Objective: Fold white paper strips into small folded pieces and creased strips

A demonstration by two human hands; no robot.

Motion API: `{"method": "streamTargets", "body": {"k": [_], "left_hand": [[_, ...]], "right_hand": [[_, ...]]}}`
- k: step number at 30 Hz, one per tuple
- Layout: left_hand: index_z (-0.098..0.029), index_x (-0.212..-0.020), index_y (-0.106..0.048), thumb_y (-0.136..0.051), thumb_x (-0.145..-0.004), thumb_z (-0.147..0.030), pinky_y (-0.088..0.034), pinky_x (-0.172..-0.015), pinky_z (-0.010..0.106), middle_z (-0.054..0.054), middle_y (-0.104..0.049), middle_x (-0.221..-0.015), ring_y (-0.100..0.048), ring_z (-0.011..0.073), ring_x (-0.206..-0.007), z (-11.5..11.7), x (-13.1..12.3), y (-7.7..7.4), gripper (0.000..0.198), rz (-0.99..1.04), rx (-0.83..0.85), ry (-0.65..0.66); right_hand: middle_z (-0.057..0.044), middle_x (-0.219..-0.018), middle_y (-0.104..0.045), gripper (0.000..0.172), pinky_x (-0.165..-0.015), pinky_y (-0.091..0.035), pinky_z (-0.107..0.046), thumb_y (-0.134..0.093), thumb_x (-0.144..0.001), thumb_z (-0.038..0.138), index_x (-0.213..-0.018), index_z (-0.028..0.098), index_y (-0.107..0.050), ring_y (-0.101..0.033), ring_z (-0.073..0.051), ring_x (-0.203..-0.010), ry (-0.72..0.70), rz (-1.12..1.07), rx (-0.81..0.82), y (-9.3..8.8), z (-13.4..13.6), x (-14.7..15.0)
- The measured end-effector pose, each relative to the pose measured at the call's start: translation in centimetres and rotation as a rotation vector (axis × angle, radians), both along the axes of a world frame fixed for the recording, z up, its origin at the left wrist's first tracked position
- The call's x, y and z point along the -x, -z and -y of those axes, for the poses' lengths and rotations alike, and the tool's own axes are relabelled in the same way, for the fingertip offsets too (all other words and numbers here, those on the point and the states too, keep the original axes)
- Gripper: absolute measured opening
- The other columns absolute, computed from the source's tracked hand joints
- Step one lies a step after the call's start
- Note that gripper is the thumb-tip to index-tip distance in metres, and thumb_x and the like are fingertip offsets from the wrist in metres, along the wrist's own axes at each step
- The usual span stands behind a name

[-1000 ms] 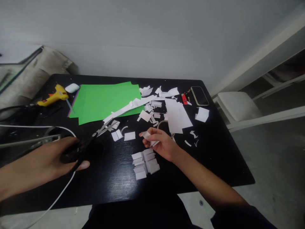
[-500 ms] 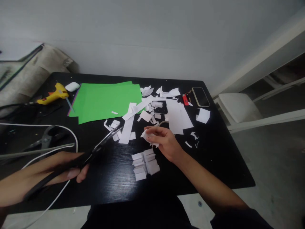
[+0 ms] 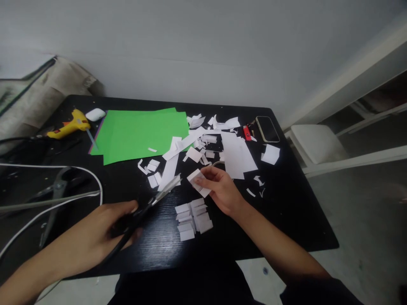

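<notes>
My left hand (image 3: 101, 233) is closed round the black handles of a pair of scissors (image 3: 152, 201), whose blades point up and right toward the other hand. My right hand (image 3: 221, 188) pinches a small folded piece of white paper (image 3: 199, 180) just above the black table (image 3: 286, 220). The scissor tips sit a short way left of that piece. Below it lies a stack of small white paper rectangles (image 3: 192, 218). A long white paper strip (image 3: 170, 165) lies just beyond the blades.
Green paper sheets (image 3: 140, 133) lie at the back left, with a yellow glue gun (image 3: 68, 125) and a white earbud case (image 3: 95, 113) beside them. White scraps, a larger white sheet (image 3: 237, 154), a red lighter (image 3: 246, 132) and a phone (image 3: 267, 128) lie right. Pliers (image 3: 55, 190) and a white cable (image 3: 63, 199) lie left.
My left hand has carried the scissors right and toward me, bringing the blades close to the paper piece. My right hand has turned the piece slightly. The long strip dropped onto the table.
</notes>
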State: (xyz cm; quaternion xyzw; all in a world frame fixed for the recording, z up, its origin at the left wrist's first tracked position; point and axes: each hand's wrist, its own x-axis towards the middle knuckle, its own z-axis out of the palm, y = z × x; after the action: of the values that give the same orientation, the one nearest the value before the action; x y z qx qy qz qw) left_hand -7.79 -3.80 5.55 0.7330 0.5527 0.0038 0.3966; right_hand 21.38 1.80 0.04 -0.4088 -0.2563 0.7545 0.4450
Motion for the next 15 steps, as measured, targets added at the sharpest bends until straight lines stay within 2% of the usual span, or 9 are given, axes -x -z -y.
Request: {"method": "streamTargets", "body": {"k": [4,9,15], "left_hand": [[-0.021,-0.081,-0.061,-0.057,-0.087,-0.031,-0.044,-0.055,0.026,0.001,-0.067,-0.072,-0.06,0.0161,-0.06,-0.1,-0.4,0.6,0.012,0.033,0.04,0.082],[-0.021,-0.085,-0.06,-0.058,-0.086,-0.027,-0.045,-0.058,0.028,0.001,-0.069,-0.077,-0.062,0.0172,-0.063,0.3,-0.7,1.8,0.006,0.005,0.009,0.094],[-0.021,-0.081,-0.058,-0.056,-0.083,-0.023,-0.044,-0.058,0.027,0.001,-0.068,-0.075,-0.061,0.0162,-0.063,0.0,-1.5,1.8,0.004,0.026,-0.068,0.117]], "right_hand": [[0.002,-0.085,-0.076,0.026,-0.088,-0.058,-0.032,-0.094,-0.065,0.019,-0.082,0.024,-0.076,-0.071,-0.013,-0.079,-0.005,0.006,-0.033,-0.1,0.2,0.1],[0.003,-0.084,-0.075,0.025,-0.088,-0.058,-0.033,-0.094,-0.066,0.021,-0.082,0.025,-0.075,-0.07,-0.014,-0.08,0.017,0.087,-0.119,0.0,0.5,0.2],[0.003,-0.083,-0.076,0.027,-0.082,-0.058,-0.028,-0.095,-0.066,0.021,-0.083,0.024,-0.075,-0.071,-0.013,-0.08,-0.008,0.12,-0.177,0.4,0.7,0.2]]}}
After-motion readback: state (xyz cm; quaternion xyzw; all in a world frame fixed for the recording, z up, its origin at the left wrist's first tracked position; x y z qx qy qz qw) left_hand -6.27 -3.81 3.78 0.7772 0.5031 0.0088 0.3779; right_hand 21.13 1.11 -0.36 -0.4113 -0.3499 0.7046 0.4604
